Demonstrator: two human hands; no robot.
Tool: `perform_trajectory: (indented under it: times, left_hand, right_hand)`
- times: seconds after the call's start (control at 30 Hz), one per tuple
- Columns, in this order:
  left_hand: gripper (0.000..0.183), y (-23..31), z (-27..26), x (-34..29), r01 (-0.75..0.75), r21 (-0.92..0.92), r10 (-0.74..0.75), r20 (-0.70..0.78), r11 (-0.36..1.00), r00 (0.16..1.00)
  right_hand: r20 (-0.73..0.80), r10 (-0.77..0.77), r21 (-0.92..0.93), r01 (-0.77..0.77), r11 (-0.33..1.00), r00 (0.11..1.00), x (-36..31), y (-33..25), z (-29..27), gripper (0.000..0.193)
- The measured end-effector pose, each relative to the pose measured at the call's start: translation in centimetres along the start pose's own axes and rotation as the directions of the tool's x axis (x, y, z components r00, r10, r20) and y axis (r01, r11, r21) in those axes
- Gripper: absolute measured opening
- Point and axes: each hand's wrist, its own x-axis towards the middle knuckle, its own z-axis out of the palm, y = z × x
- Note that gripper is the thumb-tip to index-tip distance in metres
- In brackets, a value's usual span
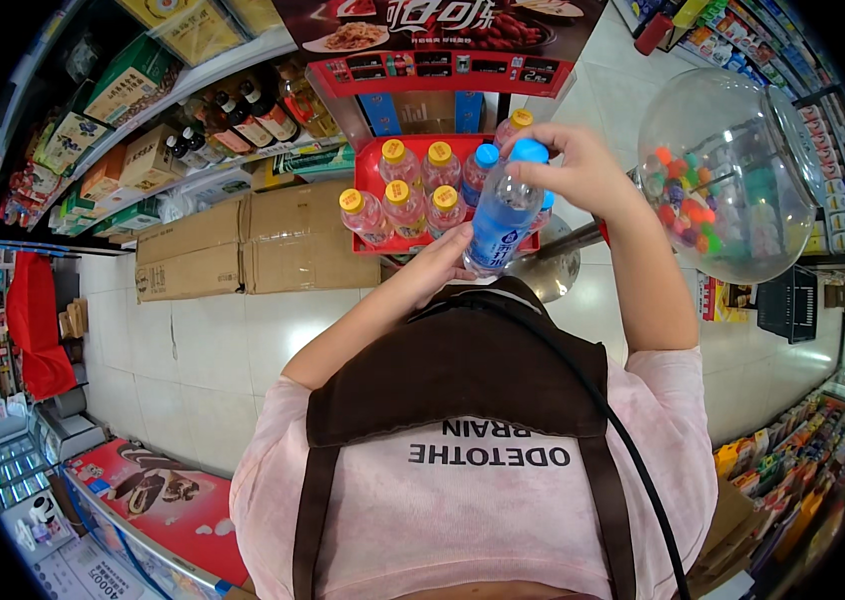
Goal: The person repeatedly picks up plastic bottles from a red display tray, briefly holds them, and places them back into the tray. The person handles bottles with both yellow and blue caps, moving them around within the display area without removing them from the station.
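A clear plastic water bottle point(505, 220) with a blue label and blue cap is held tilted in front of me. My right hand point(571, 165) grips it at the cap and neck. My left hand point(446, 262) has its fingers against the bottle's lower side, partly hidden by it. Behind it is a red display shelf point(371, 172) with several bottles standing on it. Most, such as a pink-labelled bottle point(405, 208), have yellow caps. A blue-capped bottle point(478, 172) stands just left of the held one, and another is partly hidden below my right hand.
A large cardboard box point(258, 240) lies on the floor to the left, below shelves of dark bottles point(263, 112). On the right stands a clear globe point(733, 175) with colourful balls inside. A black basket point(789, 305) is beyond it. A red-topped chest point(163, 500) sits lower left.
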Motion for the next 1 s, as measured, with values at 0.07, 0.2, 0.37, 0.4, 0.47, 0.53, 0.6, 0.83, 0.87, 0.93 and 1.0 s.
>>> perform_trajectory:
  times: [0.07,0.2,0.37,0.4,0.47,0.53,0.6,0.83,0.87,0.93,1.0]
  left_hand:
    - [0.056,0.3,0.4,-0.2,0.006,-0.011,-0.007,-0.040,1.000,0.999]
    - [0.062,0.6,1.0,-0.7,0.020,-0.029,-0.022,-0.070,0.999,0.997]
    - [0.066,-0.7,0.3,-0.2,0.036,-0.018,-0.037,-0.064,0.999,0.997]
    - [0.067,-0.9,0.1,0.0,0.028,-0.025,-0.029,-0.068,0.999,0.997]
    - [0.068,-1.4,-0.1,0.2,0.016,-0.037,-0.019,-0.083,0.999,0.996]
    - [0.069,-0.9,0.3,0.0,0.013,-0.046,-0.017,-0.107,0.999,0.994]
    - [0.070,-1.0,0.2,0.1,0.011,-0.040,-0.015,-0.102,0.999,0.995]
    - [0.069,-0.9,0.1,0.3,0.015,-0.042,-0.018,-0.085,0.999,0.996]
    - [0.069,-0.9,0.1,0.3,0.012,-0.040,-0.015,-0.081,0.999,0.997]
    - [0.069,-0.9,0.1,0.4,0.008,-0.038,-0.011,-0.070,0.999,0.997]
    - [0.069,-1.1,-0.1,0.7,0.004,-0.037,-0.007,-0.064,0.999,0.998]
  right_hand:
    - [-0.026,-0.137,-0.203,0.129,0.971,0.990,-0.9,0.1,0.9,0.028]
    - [-0.039,-0.166,-0.305,0.146,0.941,0.985,-1.2,0.9,2.1,0.026]
    - [-0.028,-0.224,-0.390,0.196,0.900,0.974,-1.1,2.3,3.1,0.024]
    - [-0.049,-0.259,-0.408,0.218,0.887,0.965,-1.1,2.6,3.4,0.023]
    - [-0.071,-0.295,-0.437,0.237,0.868,0.953,-1.0,3.1,3.7,0.022]
    - [-0.077,-0.297,-0.455,0.231,0.860,0.952,-0.9,3.7,3.9,0.023]
    - [-0.054,-0.280,-0.473,0.223,0.853,0.958,-0.8,4.0,4.2,0.023]
    - [0.001,-0.257,-0.564,0.213,0.798,0.967,-0.7,5.9,5.4,0.026]
    - [0.006,-0.261,-0.567,0.218,0.794,0.965,-0.6,6.1,5.5,0.026]
    - [0.012,-0.267,-0.574,0.226,0.787,0.964,-0.5,6.5,5.8,0.026]
    - [0.021,-0.264,-0.583,0.226,0.780,0.964,-0.3,7.1,6.0,0.026]
